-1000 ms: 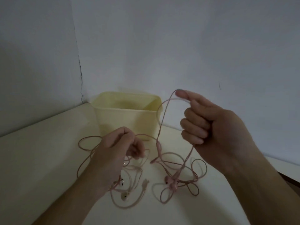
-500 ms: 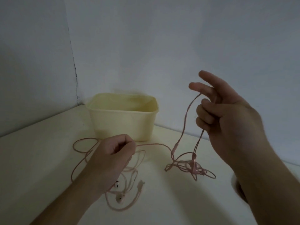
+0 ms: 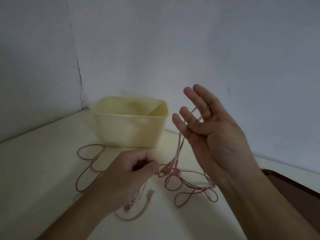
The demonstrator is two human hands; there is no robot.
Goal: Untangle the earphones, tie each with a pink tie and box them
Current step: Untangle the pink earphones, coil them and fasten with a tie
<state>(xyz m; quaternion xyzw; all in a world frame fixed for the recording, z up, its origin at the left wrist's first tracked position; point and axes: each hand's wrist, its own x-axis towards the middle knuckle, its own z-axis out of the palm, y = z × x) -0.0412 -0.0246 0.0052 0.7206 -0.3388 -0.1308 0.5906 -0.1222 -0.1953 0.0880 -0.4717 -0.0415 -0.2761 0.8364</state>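
Pink earphone cords [image 3: 183,181] lie tangled in loops on the cream table [image 3: 34,170]. My right hand [image 3: 213,135] is raised with the palm up and the fingers spread; a cord loop hangs over its fingers and drops to the tangle. My left hand [image 3: 131,172] is low on the table, its fingers curled and pinching a cord close to the knot. An earbud [image 3: 128,207] and a pale plug [image 3: 150,192] lie just below my left hand. The pale yellow box [image 3: 131,129] stands open behind the cords.
Grey walls meet in a corner behind the box. A dark brown surface [image 3: 294,191] shows past the table's right edge. More cord loops [image 3: 90,153] spread to the left of my left hand.
My right hand has opened from a fist and turned palm up, the cord now draped over its spread fingers. The lifted tangle has dropped back onto the table. My left hand keeps its pinch.
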